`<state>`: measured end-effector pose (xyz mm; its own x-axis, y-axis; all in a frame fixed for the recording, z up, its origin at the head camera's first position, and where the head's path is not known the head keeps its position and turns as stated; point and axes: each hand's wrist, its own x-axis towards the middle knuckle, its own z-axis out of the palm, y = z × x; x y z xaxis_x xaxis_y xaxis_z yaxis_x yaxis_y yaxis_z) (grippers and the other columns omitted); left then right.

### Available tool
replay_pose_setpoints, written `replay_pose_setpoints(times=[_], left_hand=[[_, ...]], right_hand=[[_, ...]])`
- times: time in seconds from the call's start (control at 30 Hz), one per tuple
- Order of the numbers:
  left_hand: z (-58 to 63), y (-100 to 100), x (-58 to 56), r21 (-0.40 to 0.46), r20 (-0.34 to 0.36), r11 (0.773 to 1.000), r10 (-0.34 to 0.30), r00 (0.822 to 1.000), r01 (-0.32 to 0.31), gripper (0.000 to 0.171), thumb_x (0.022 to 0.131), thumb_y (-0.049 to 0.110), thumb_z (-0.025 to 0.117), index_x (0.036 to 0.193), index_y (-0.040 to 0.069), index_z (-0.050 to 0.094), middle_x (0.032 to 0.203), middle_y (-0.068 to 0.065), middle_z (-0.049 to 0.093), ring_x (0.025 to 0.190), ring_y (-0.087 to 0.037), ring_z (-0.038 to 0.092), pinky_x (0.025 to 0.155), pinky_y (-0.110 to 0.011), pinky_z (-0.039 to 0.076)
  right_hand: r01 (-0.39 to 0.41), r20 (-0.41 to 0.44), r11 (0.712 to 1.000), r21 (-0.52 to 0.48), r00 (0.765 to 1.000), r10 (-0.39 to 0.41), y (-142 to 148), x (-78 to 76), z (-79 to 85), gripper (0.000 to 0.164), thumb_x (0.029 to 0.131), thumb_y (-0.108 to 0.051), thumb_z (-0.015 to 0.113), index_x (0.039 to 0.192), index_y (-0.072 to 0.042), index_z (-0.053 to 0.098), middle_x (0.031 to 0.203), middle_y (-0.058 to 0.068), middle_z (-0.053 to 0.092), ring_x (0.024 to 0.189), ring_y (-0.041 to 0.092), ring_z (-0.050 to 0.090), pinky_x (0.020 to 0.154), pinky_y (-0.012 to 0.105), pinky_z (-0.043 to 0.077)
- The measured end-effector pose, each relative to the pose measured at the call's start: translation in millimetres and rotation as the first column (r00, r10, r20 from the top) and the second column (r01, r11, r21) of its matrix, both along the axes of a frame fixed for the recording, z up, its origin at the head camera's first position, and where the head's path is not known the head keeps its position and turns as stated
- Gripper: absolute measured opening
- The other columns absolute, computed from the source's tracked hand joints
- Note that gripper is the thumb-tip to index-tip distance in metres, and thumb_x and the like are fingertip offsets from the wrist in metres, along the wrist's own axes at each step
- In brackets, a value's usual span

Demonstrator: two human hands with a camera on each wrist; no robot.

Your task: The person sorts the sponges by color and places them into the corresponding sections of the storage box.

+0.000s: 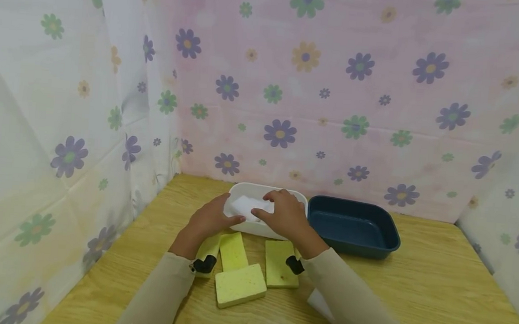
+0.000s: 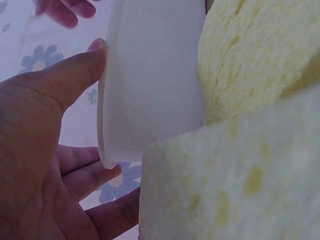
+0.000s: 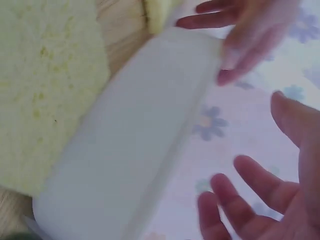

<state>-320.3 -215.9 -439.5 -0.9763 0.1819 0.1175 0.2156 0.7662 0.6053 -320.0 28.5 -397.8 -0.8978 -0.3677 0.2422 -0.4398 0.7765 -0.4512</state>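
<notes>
I set my clock on the white box (image 1: 255, 229), with twelve toward the flowered cloth (image 1: 281, 108). Furthest left, between eight and nine o'clock, I see the left hand (image 1: 207, 222): its thumb lies on the rim and its other fingers (image 2: 92, 182) curl around the left end, grasping the box. Below that hand, at eight o'clock, a yellow sponge (image 1: 206, 253) lies on the desk (image 1: 435, 300), partly covered by the wrist and its black camera (image 1: 204, 264). At seven o'clock I find a second sponge (image 1: 232, 250), its near end hidden by a front sponge (image 1: 241, 286) that sits between six and seven. The white box itself stands at the back of the desk, holding a white clump (image 1: 244, 204). The right hand (image 1: 284, 215) is over the box's right half, its fingers released and spread; I cannot tell whether its thumb touches the clump. A right-hand sponge (image 1: 281, 264) lies at five o'clock. Further out that way, a white piece (image 1: 320, 304) shows from under the right sleeve (image 1: 358, 299). At three o'clock, just beside the white box, I have the dark blue box (image 1: 353, 248).
</notes>
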Motion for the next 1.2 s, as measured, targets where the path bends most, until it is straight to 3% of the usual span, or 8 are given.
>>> replay_pose_setpoints(times=[0.1,0.27,0.57,0.73,0.9,1.03,1.2], left_hand=[[2.0,0,-0.3,-0.008,0.002,1.0,0.011,1.0,-0.011,0.087,0.088,0.057,0.077,0.156,0.014,0.043,0.139,-0.007,0.063,0.113,-0.026,0.064,0.09,-0.052,0.053],[5.4,1,-1.3,0.001,0.002,0.999,0.032,0.999,-0.032,0.086,0.087,0.057,0.079,0.153,0.014,0.046,0.137,-0.005,0.064,0.114,-0.027,0.063,0.091,-0.053,0.052],[3.2,5,4.1,0.015,0.03,0.999,0.049,0.998,-0.05,0.087,0.087,0.055,0.079,0.156,0.017,0.044,0.145,-0.006,0.061,0.124,-0.03,0.061,0.098,-0.057,0.049],[4.7,4,4.9,0.008,0.04,0.997,0.073,0.997,-0.074,0.09,0.087,0.058,0.078,0.158,0.017,0.041,0.148,-0.007,0.059,0.126,-0.032,0.06,0.099,-0.059,0.049],[4.0,3,5.9,0.014,0.051,0.997,0.071,0.996,-0.072,0.09,0.087,0.058,0.078,0.157,0.016,0.042,0.147,-0.008,0.059,0.126,-0.032,0.06,0.1,-0.058,0.048],[2.8,2,6.0,0.013,0.051,0.997,0.071,0.996,-0.072,0.09,0.086,0.06,0.078,0.157,0.017,0.041,0.147,-0.007,0.059,0.125,-0.032,0.06,0.099,-0.058,0.049],[3.8,2,7.3,0.02,0.061,0.997,0.075,0.995,-0.076,0.091,0.086,0.06,0.078,0.158,0.018,0.04,0.147,-0.007,0.059,0.124,-0.031,0.061,0.098,-0.057,0.05]], right_hand=[[-0.058,0.097,0.991,-0.121,0.993,0.07,15,11.9,7.0,0.053,0.093,-0.055,0.073,0.13,-0.017,0.069,0.133,0.008,0.065,0.12,0.031,0.062,0.098,0.05,0.052],[-0.066,0.179,0.965,-0.255,0.977,0.114,37,34.6,15.9,0.052,0.092,-0.055,0.074,0.131,-0.023,0.067,0.136,0.001,0.062,0.125,0.031,0.06,0.099,0.05,0.054],[-0.066,0.192,0.969,-0.237,0.975,0.114,81,70.4,8.3,0.053,0.09,-0.056,0.076,0.132,-0.026,0.066,0.133,-0.003,0.063,0.123,0.025,0.06,0.098,0.05,0.052],[-0.064,0.168,0.977,-0.204,0.981,0.099,114,79.8,-3.2,0.057,0.089,-0.058,0.076,0.133,-0.024,0.066,0.131,-0.002,0.064,0.122,0.025,0.061,0.103,0.053,0.05],[-0.071,0.208,0.972,-0.223,0.971,0.119,145,87.8,-19.2,0.054,0.089,-0.055,0.078,0.132,-0.026,0.065,0.133,-0.001,0.065,0.123,0.029,0.062,0.102,0.055,0.05],[-0.141,0.269,0.945,-0.295,0.937,0.224,169,87.3,-31.5,0.049,0.092,-0.041,0.079,0.134,-0.02,0.064,0.133,0.009,0.065,0.118,0.034,0.063,0.097,0.047,0.054],[-0.208,0.348,0.882,-0.423,0.861,0.371,200,84.5,-40.9,0.047,0.098,-0.021,0.073,0.14,-0.003,0.058,0.135,0.025,0.061,0.113,0.037,0.065,0.089,0.031,0.058]])
